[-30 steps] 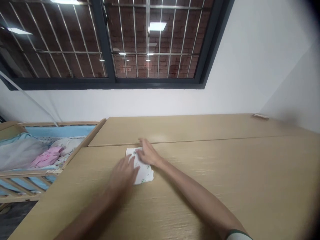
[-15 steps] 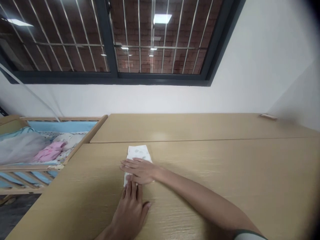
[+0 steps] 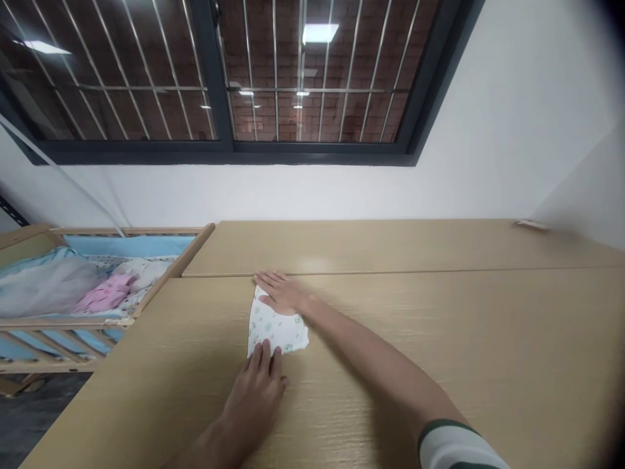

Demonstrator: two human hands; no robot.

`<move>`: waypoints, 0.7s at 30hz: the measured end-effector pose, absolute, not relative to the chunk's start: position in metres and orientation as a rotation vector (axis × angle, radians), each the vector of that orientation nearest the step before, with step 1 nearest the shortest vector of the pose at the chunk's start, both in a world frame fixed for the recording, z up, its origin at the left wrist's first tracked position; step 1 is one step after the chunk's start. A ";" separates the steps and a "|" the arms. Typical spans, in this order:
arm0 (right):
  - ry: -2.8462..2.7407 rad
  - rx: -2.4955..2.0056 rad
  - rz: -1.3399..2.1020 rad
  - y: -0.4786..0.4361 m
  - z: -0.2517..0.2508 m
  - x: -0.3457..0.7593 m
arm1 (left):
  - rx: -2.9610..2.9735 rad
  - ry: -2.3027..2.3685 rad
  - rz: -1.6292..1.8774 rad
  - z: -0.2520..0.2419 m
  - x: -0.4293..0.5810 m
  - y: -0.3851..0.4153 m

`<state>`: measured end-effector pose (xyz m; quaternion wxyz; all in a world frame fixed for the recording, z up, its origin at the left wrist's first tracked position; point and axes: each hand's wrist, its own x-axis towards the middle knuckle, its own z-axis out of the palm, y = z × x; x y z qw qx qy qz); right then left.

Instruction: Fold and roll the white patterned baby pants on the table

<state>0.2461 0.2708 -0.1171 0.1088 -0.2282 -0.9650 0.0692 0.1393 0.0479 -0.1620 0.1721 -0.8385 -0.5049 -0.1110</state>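
Note:
A small white cloth (image 3: 276, 331) with a fine green print lies flat on the light wooden tabletop (image 3: 415, 352). Across its far edge rests my right hand (image 3: 282, 293), palm down and fingers stretched to the left, hiding part of the cloth. My left hand (image 3: 256, 391) touches the near edge with its fingertips, the fingers extended and the thumb beside them. Neither hand is closed round the cloth.
At the left stands a wooden crib (image 3: 161, 286) with blue lining, a pink cloth (image 3: 107, 293) and pale bedding. A seam crosses the tabletop beyond my right hand. A small flat object (image 3: 531, 225) lies at the far right, below the white wall (image 3: 293, 192) and barred window.
My right hand has slid away from me to the far edge of the cloth, uncovering its printed middle. My left hand has stayed at the near edge, now apart from the right.

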 end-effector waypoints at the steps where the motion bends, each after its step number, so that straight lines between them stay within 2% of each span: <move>1: -2.806 -0.654 0.142 0.265 -0.114 0.248 | -2.427 -1.395 -0.294 -0.157 0.133 0.051; 5: -2.696 -0.685 0.037 0.233 -0.094 0.263 | -2.465 -1.445 -0.342 -0.138 0.101 0.062; 13: -2.947 -0.760 0.497 0.172 -0.065 0.326 | -2.635 -1.447 -0.573 -0.144 0.070 0.078; 17: -2.921 -0.773 0.555 0.168 -0.070 0.336 | -2.723 -1.772 -0.711 -0.124 0.066 0.098; 21: -2.686 -0.914 0.698 0.179 -0.072 0.331 | -2.831 -2.067 -0.995 -0.099 0.058 0.116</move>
